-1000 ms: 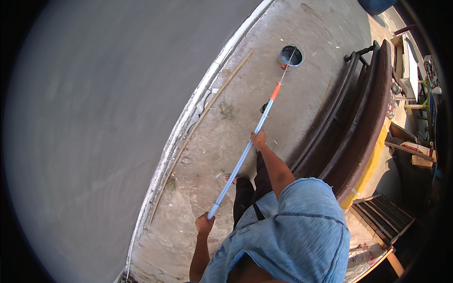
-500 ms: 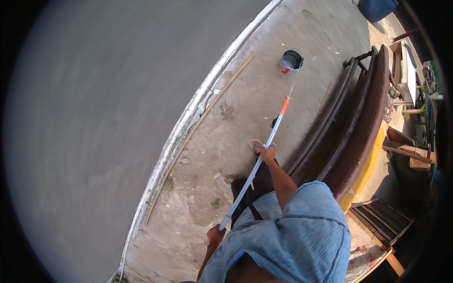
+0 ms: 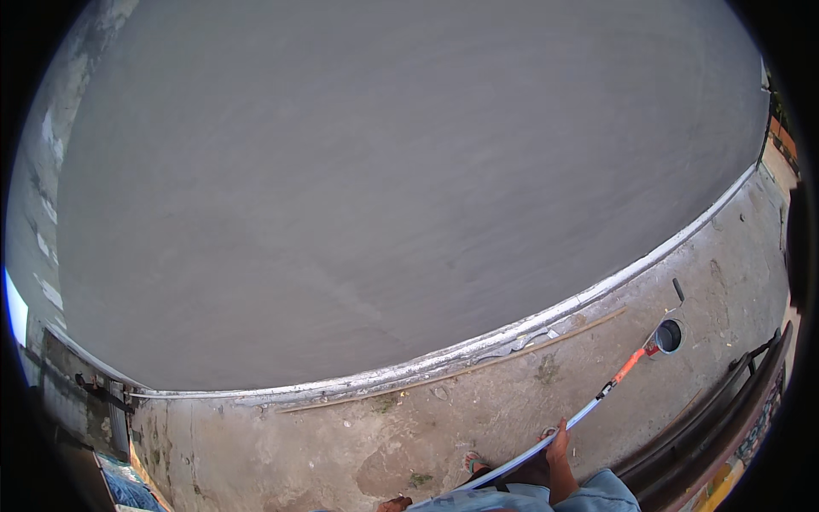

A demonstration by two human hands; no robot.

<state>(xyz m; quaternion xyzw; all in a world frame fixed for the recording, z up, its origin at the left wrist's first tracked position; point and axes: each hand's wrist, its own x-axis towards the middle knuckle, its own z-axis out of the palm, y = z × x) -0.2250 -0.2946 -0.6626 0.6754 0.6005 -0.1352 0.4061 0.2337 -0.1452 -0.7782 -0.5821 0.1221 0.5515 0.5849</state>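
Observation:
I grip a long pale-blue pole (image 3: 584, 410) with both hands. My right hand (image 3: 558, 440) is wrapped round its middle; my left hand (image 3: 394, 503), at the bottom edge and partly cut off, holds near the lower end. The pole's orange section (image 3: 630, 367) ends in a wire frame with a dark paint roller (image 3: 678, 289), which shows just above a metal pail (image 3: 668, 337) standing on the concrete ground. The roller appears outside the pail; whether the frame touches the rim I cannot tell.
A large smooth grey wall (image 3: 401, 171) fills the upper view, with a white ledge (image 3: 597, 290) along its foot. A thin wooden stick (image 3: 452, 371) lies alongside it. A dark brown bench (image 3: 734, 410) is close on the right; clutter (image 3: 124, 486) sits at the lower left.
The view has swung round and up toward the grey wall. The roller, earlier down in the pail, now shows above it on the pole. Both my hands still hold the pole.

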